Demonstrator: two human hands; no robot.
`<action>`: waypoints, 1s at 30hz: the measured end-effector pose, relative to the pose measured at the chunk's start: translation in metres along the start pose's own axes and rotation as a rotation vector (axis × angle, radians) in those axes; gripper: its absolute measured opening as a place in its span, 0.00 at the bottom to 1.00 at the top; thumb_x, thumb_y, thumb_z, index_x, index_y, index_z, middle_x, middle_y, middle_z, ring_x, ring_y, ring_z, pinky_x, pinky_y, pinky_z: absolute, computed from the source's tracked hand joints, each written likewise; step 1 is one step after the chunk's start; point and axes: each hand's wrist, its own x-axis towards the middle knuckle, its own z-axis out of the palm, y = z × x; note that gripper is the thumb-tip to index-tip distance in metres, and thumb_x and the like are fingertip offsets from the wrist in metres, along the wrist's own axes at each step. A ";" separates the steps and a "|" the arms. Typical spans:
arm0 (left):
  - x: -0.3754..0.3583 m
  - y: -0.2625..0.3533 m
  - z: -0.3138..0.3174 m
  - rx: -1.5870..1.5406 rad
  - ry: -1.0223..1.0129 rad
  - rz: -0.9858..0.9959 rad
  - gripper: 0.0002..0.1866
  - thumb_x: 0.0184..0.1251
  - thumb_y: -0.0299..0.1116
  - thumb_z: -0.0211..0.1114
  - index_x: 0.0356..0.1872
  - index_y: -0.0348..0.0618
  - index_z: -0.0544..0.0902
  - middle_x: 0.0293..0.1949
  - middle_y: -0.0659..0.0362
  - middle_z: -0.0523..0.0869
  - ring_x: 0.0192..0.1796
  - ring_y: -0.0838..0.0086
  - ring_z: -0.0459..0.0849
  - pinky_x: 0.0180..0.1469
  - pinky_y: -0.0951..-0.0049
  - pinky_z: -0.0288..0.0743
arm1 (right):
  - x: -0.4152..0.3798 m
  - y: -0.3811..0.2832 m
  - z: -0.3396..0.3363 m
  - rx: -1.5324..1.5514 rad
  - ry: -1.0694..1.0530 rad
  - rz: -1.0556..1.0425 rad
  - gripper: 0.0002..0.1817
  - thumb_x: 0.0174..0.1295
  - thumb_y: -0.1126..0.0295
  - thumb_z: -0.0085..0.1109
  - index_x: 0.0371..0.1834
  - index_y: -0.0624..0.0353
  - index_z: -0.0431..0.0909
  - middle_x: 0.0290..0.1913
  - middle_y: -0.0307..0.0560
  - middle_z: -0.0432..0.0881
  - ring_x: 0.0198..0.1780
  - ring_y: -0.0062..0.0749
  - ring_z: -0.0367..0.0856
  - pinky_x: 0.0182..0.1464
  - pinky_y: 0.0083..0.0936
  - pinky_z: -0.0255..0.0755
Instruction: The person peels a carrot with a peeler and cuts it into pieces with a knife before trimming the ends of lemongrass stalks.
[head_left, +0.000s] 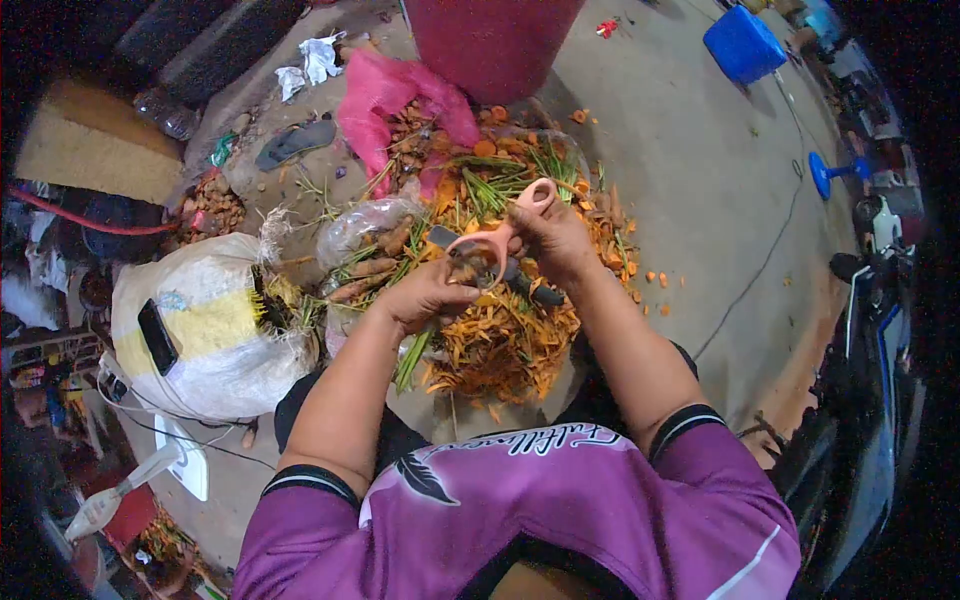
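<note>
My right hand (pixel 556 238) grips a pair of scissors with peach-pink handles (pixel 505 232), its dark blades pointing down and to the right. My left hand (pixel 428 292) is closed around a small brownish root (pixel 465 272) held against the scissors. Both hands hover over a heap of orange peelings and green stems (pixel 500 340) on the ground.
A white and yellow sack (pixel 205 325) with a dark phone on it lies at left. A clear bag of roots (pixel 365 235), a pink plastic bag (pixel 385 90), a red tub (pixel 490 40), a blue stool (pixel 743 43) and a motorbike (pixel 870 380) surround the heap.
</note>
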 end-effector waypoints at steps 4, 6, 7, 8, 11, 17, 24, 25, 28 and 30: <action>-0.007 0.001 -0.005 0.024 -0.026 0.024 0.30 0.52 0.30 0.61 0.58 0.49 0.60 0.21 0.70 0.66 0.17 0.87 0.61 0.17 0.85 0.53 | 0.013 -0.022 -0.054 -0.032 0.442 -0.145 0.05 0.51 0.71 0.56 0.27 0.57 0.69 0.24 0.39 0.74 0.21 0.22 0.73 0.23 0.18 0.69; 0.000 -0.015 -0.024 0.151 -0.027 0.081 0.29 0.52 0.29 0.60 0.58 0.48 0.60 0.22 0.69 0.66 0.18 0.86 0.61 0.18 0.84 0.55 | 0.015 -0.021 -0.088 -0.102 0.489 -0.305 0.07 0.52 0.73 0.57 0.26 0.58 0.67 0.25 0.41 0.74 0.23 0.24 0.74 0.26 0.20 0.71; -0.004 -0.012 -0.024 0.190 0.000 0.093 0.28 0.52 0.29 0.60 0.56 0.47 0.61 0.22 0.68 0.66 0.18 0.85 0.62 0.19 0.84 0.56 | 0.011 -0.029 -0.086 -0.122 0.596 -0.311 0.07 0.52 0.73 0.57 0.26 0.59 0.67 0.25 0.41 0.74 0.23 0.24 0.74 0.27 0.21 0.71; -0.005 -0.011 -0.024 0.176 0.027 0.102 0.27 0.52 0.29 0.60 0.54 0.46 0.62 0.23 0.67 0.67 0.19 0.84 0.64 0.20 0.84 0.58 | 0.009 -0.034 -0.085 -0.144 0.702 -0.314 0.07 0.52 0.73 0.57 0.26 0.59 0.67 0.25 0.41 0.74 0.24 0.25 0.74 0.28 0.22 0.72; -0.005 -0.012 -0.023 0.023 0.109 0.127 0.21 0.51 0.29 0.61 0.48 0.44 0.66 0.25 0.64 0.72 0.21 0.81 0.69 0.23 0.84 0.63 | 0.008 -0.032 -0.058 -0.097 0.516 -0.450 0.07 0.53 0.72 0.57 0.27 0.60 0.69 0.26 0.43 0.76 0.23 0.26 0.75 0.28 0.22 0.72; -0.006 -0.005 -0.015 -0.143 0.092 0.102 0.16 0.58 0.40 0.55 0.43 0.44 0.68 0.25 0.59 0.77 0.15 0.81 0.69 0.17 0.84 0.63 | 0.001 -0.018 -0.011 0.068 0.213 -0.197 0.10 0.53 0.68 0.57 0.30 0.62 0.70 0.27 0.43 0.77 0.26 0.26 0.77 0.28 0.19 0.72; 0.005 -0.016 -0.020 -0.334 0.100 0.063 0.16 0.66 0.44 0.41 0.35 0.45 0.72 0.13 0.63 0.72 0.10 0.81 0.66 0.10 0.84 0.58 | 0.000 0.004 0.003 0.001 0.040 -0.125 0.08 0.53 0.68 0.56 0.31 0.61 0.71 0.25 0.43 0.78 0.24 0.24 0.76 0.27 0.20 0.71; 0.008 -0.022 -0.022 -0.338 0.074 0.062 0.15 0.65 0.44 0.41 0.36 0.45 0.72 0.14 0.63 0.72 0.09 0.81 0.66 0.09 0.84 0.57 | -0.004 0.000 0.009 0.037 0.025 -0.088 0.07 0.53 0.69 0.56 0.31 0.61 0.71 0.25 0.42 0.78 0.22 0.23 0.76 0.25 0.18 0.70; 0.014 -0.026 -0.019 -0.371 0.075 0.030 0.16 0.64 0.42 0.44 0.41 0.42 0.73 0.20 0.61 0.77 0.13 0.79 0.71 0.10 0.84 0.62 | -0.007 -0.006 0.012 0.071 0.002 -0.039 0.08 0.52 0.69 0.58 0.31 0.60 0.71 0.25 0.41 0.78 0.21 0.21 0.74 0.24 0.18 0.69; 0.009 -0.019 -0.006 -0.472 0.079 -0.006 0.16 0.64 0.41 0.44 0.43 0.41 0.72 0.23 0.60 0.78 0.15 0.78 0.74 0.11 0.84 0.65 | -0.007 -0.008 0.011 0.077 -0.013 -0.026 0.09 0.51 0.69 0.59 0.31 0.60 0.71 0.25 0.41 0.77 0.20 0.21 0.73 0.22 0.17 0.68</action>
